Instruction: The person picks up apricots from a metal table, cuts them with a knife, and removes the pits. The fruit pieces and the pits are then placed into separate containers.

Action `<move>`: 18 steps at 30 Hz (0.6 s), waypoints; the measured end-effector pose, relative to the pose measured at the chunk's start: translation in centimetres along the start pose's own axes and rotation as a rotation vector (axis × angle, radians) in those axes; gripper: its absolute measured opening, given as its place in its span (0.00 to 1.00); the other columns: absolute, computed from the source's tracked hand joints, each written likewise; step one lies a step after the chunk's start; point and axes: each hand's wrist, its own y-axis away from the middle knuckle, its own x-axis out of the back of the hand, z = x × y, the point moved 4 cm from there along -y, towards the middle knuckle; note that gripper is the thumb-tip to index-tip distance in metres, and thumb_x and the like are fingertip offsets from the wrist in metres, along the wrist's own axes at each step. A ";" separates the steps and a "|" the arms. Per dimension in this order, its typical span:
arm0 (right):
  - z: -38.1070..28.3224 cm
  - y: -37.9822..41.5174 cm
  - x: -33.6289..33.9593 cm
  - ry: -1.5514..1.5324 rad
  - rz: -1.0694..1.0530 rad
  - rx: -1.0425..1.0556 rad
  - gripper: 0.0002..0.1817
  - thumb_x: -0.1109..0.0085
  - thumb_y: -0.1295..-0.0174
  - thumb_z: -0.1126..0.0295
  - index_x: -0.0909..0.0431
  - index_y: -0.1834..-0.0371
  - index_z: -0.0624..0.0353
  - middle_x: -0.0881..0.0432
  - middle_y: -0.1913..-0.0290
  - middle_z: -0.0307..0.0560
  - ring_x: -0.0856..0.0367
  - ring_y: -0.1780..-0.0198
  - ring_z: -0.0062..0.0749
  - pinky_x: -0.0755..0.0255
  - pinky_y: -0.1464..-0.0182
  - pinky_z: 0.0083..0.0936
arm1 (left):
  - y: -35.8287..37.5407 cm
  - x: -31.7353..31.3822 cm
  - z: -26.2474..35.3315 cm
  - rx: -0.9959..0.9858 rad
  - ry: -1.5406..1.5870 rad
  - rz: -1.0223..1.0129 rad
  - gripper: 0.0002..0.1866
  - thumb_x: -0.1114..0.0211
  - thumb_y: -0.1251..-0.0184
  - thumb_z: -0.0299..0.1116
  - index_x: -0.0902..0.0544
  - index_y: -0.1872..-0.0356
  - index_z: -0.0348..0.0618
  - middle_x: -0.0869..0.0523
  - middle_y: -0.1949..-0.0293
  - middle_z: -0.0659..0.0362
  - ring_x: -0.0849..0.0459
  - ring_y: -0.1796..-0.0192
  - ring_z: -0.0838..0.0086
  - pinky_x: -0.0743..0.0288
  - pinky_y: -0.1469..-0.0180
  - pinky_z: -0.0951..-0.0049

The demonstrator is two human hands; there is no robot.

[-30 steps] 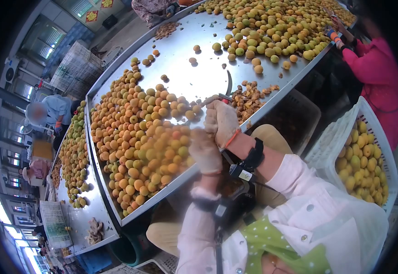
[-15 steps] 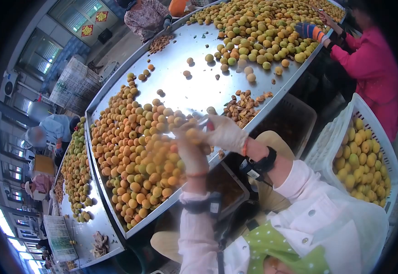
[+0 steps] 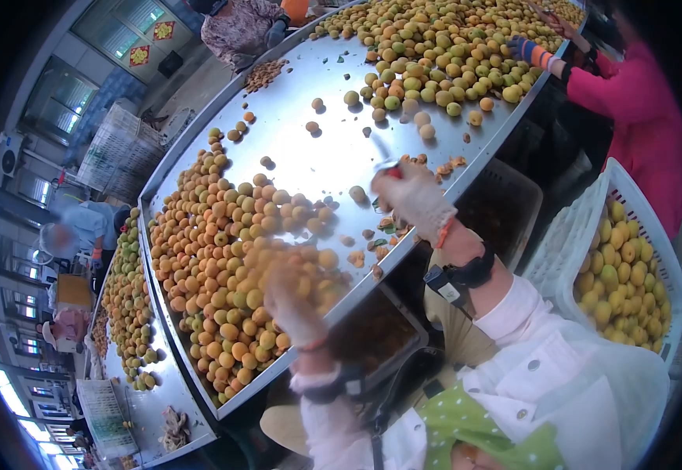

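My right hand (image 3: 418, 200), in a pale glove, is closed around a small red-handled tool (image 3: 392, 170). Its curved metal end points away over the table; motion blur hides whether it is a knife or a cutter. My left hand (image 3: 294, 305), gloved and smeared by motion, is at the near edge of a large heap of apricots (image 3: 223, 274). Its fingers cannot be made out. Between the hands, several apricot pieces (image 3: 372, 243) lie by the metal rim. Behind my right hand, a pile of cut pieces (image 3: 439, 166) is partly covered.
The metal table (image 3: 294, 98) carries a second apricot heap (image 3: 435, 59) at the far side. A white crate (image 3: 564, 270) of apricots stands at my right, and a dark bin (image 3: 376, 329) sits below the rim. A co-worker's striped glove (image 3: 530, 52) reaches the far heap; other people work around.
My hands, close together before, are now apart. My right hand has moved right and away with the red-handled tool; my left hand has drawn left and down to the heap.
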 end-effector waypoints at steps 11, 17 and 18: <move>1.7 -0.6 0.5 -0.580 0.246 -0.085 0.14 0.40 0.38 0.70 0.20 0.49 0.54 0.20 0.70 0.35 0.26 0.79 0.16 0.30 0.79 0.17 | 1.2 3.8 -1.3 -0.218 -1.098 -0.461 0.11 0.37 0.39 0.34 0.19 0.60 0.38 0.16 0.76 0.54 0.17 0.75 0.69 0.24 0.71 0.70; -0.2 0.0 -0.7 -0.720 0.164 -0.106 0.13 0.43 0.35 0.68 0.20 0.48 0.54 0.15 0.65 0.36 0.30 0.82 0.14 0.33 0.81 0.15 | -6.7 -4.5 -7.9 0.132 -1.805 -0.564 0.23 0.35 0.42 0.50 0.15 0.54 0.43 0.12 0.58 0.48 0.14 0.53 0.54 0.21 0.50 0.57; 0.2 -0.1 -0.9 -0.717 0.134 -0.134 0.12 0.44 0.34 0.68 0.21 0.49 0.55 0.14 0.64 0.37 0.31 0.83 0.14 0.33 0.82 0.15 | -7.5 -5.1 -7.3 0.135 -1.806 -0.550 0.23 0.35 0.42 0.50 0.15 0.54 0.43 0.12 0.58 0.48 0.14 0.53 0.54 0.21 0.50 0.57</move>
